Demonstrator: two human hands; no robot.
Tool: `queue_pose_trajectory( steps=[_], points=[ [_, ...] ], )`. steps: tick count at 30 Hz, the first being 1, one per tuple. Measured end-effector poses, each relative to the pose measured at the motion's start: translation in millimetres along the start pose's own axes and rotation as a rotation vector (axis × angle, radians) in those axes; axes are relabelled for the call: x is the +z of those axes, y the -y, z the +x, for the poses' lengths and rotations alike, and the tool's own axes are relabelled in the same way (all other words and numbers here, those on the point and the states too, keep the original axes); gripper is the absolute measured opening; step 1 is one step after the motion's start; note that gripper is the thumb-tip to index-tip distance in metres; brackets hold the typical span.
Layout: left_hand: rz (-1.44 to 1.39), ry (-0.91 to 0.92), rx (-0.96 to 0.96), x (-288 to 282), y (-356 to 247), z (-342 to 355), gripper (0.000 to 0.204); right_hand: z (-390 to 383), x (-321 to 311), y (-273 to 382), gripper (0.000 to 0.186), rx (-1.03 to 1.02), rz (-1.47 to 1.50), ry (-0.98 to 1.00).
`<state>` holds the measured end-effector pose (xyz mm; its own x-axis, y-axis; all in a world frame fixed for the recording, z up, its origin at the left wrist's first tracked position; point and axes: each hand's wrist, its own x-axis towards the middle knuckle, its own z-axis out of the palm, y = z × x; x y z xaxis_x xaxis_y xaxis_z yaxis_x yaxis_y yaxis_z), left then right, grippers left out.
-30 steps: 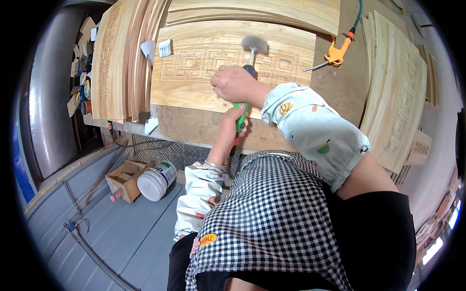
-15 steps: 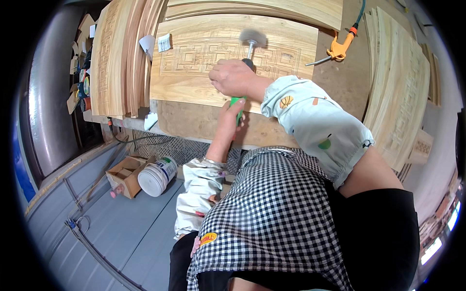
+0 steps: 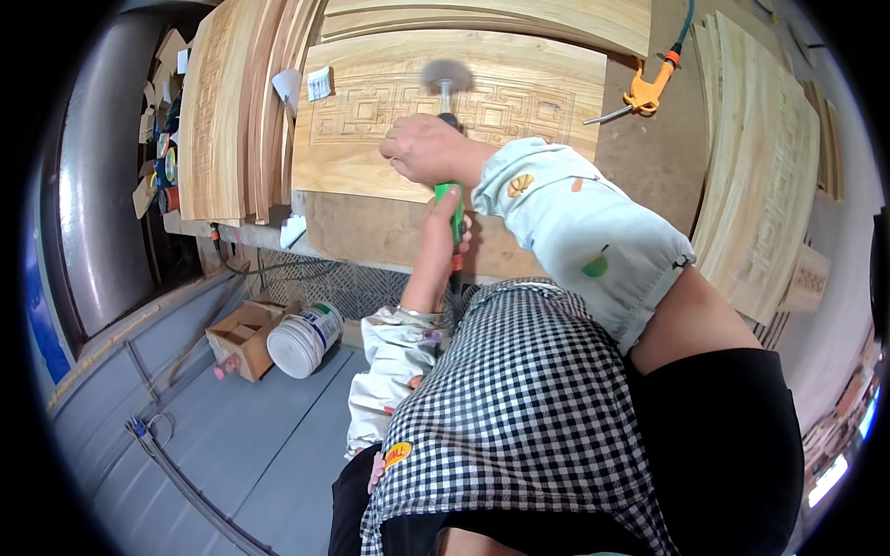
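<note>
A carved wooden panel point(image 3: 371, 167) lies flat on the workbench, with a band of square fretwork across it. Over the carving is a green-and-black rotary power tool point(image 3: 449, 196), whose round grey head point(image 3: 446, 76) is blurred by spinning. My right hand point(image 3: 428, 148) wraps around the tool's front part, just behind the shaft. Lower down, my left hand point(image 3: 443, 227) grips the green body near the bench's front edge. Whether the head touches the wood cannot be made out. A small paper label point(image 3: 319, 83) sits on the panel's upper left corner.
Stacked carved boards point(image 3: 218, 120) stand at the left, and more boards point(image 3: 760, 167) lean at the right. An orange air blow gun point(image 3: 653, 88) with a hose lies on the bench point(image 3: 649, 157). Below, a white bucket point(image 3: 297, 345) and an open cardboard box point(image 3: 243, 338) rest on the floor.
Both hands have carried the power tool leftward, so its spinning head moved from right of the carving's middle to nearer its centre. The panel appears shifted very slightly in view.
</note>
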<state>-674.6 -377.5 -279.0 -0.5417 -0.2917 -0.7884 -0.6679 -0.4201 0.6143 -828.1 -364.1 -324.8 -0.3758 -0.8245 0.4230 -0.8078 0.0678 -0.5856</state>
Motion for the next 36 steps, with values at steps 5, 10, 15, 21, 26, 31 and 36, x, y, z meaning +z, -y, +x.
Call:
queue_pose_trajectory(
  steps=[5,10,15,21,26,31,36],
  points=[
    [0.002,0.024,0.011,-19,2,-1,0.037,-4,2,11,0.011,0.051,0.017,-0.057],
    [0.08,0.081,-0.091,-23,1,-2,0.036,-15,3,10,0.01,0.067,0.002,-0.058],
    [-0.049,-0.018,0.028,-3,14,-7,0.037,-4,2,9,0.008,-0.042,-0.014,-0.012],
    [-0.066,0.014,-0.011,-12,15,-16,0.031,-18,1,20,0.011,0.02,0.01,0.021],
    [0.057,0.078,-0.009,-19,14,-29,0.029,-31,6,30,0.009,0.033,0.029,-0.054],
    [-0.111,-0.049,-0.042,-8,38,-42,0.031,-30,6,45,0.008,-0.039,0.057,-0.133],
    [0.014,0.012,-0.067,-37,40,-55,0.03,-45,17,67,0.009,0.087,-0.005,-0.001]
  ],
)
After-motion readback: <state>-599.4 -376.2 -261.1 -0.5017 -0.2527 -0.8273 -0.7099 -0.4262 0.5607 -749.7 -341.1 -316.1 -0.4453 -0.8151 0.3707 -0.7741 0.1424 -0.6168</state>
